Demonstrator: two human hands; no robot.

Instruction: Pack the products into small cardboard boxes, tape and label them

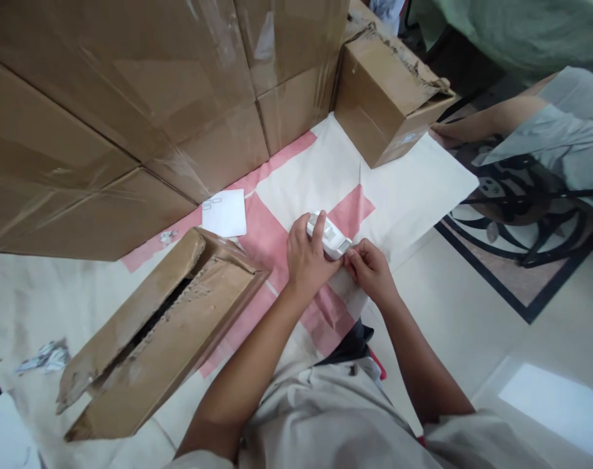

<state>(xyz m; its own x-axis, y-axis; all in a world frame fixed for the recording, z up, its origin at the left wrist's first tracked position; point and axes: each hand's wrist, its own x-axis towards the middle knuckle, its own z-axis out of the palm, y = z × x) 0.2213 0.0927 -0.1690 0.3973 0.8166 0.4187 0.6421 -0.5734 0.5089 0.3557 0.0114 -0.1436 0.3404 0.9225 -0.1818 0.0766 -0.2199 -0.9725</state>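
Bench (pixel 408 195) spread with pink-and-white cloth (pixel 301 179), creased in places. From middle of view: at 10 o'clock, stacked, taped cardboard boxes (pixel 164 111), lower row on cloth. At 1, carton (pixel 374 104) with torn top edge. At 8, long carton (pixel 179 339), ragged-edged slit gaping. At 9, white sheet (pixel 230 215) with printed outlines; farther out, small scrap (pixel 168 236). Farther out at 8, crumpled wad (pixel 49 357), then white paper (pixel 8 436).

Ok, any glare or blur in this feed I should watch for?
Head view: a bright patch, likely a reflection, on the glossy floor at lower right; shiny streaks on the taped cartons; fine detail looks soft on the white device in the left hand, too small to read.
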